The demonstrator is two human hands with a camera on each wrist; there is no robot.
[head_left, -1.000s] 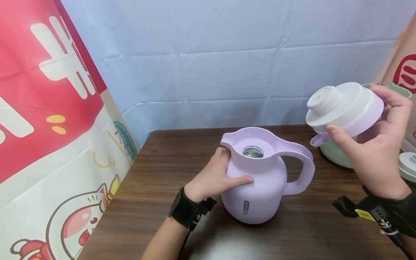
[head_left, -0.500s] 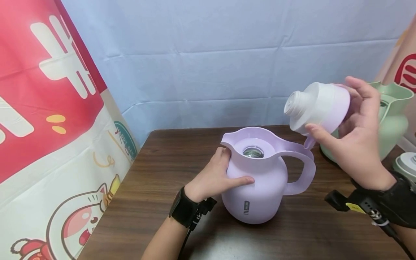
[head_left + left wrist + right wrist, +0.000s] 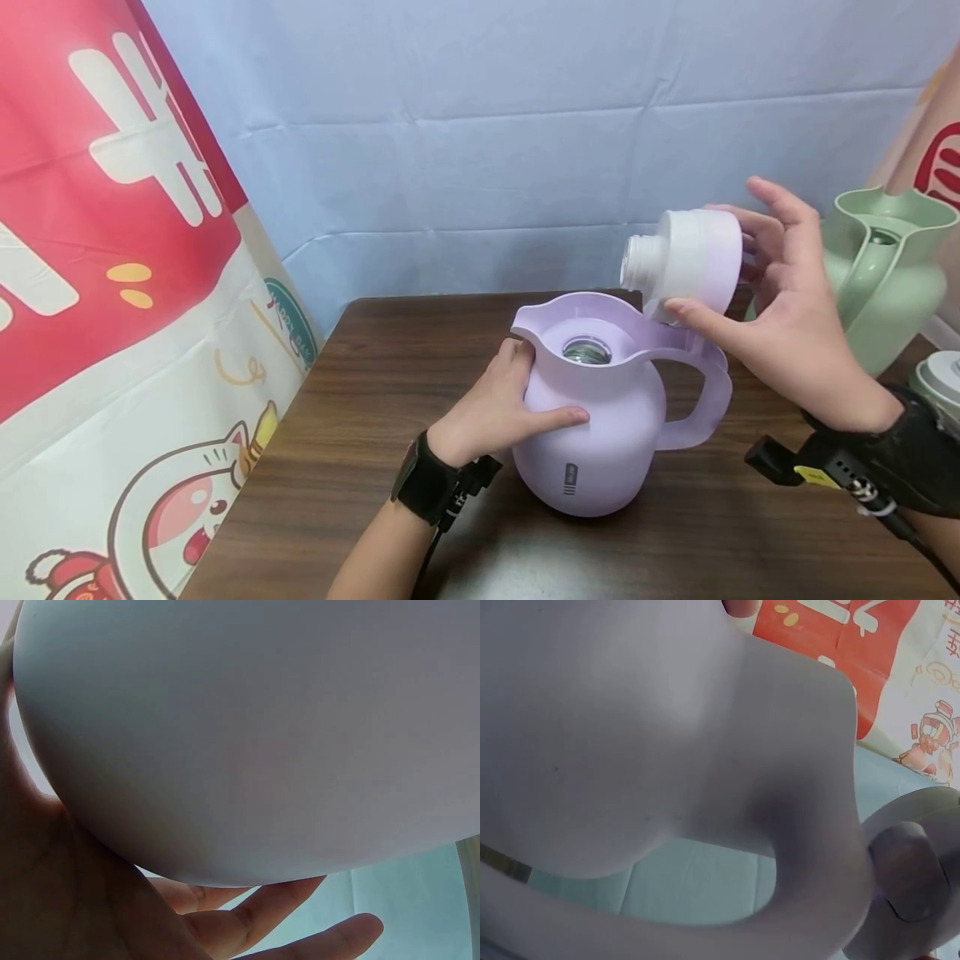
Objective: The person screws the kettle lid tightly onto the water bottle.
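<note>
A person's left hand clasps a lilac jug at nine o'clock, apparently to steady it, while the right hand pinches a white-and-lilac lid at one o'clock, a grip that leaves its sideways-facing threaded plug exposed. Tabletop stretches to an edge at nine; a green jug narrows room at two.

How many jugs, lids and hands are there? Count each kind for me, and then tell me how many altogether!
Jugs: 2, the purple jug and the green jug
Lids: 2, the purple-and-white lid and the green-and-white lid, partly cut off at the picture's edge
Hands: 2, the left hand and the right hand
Total: 6
</note>
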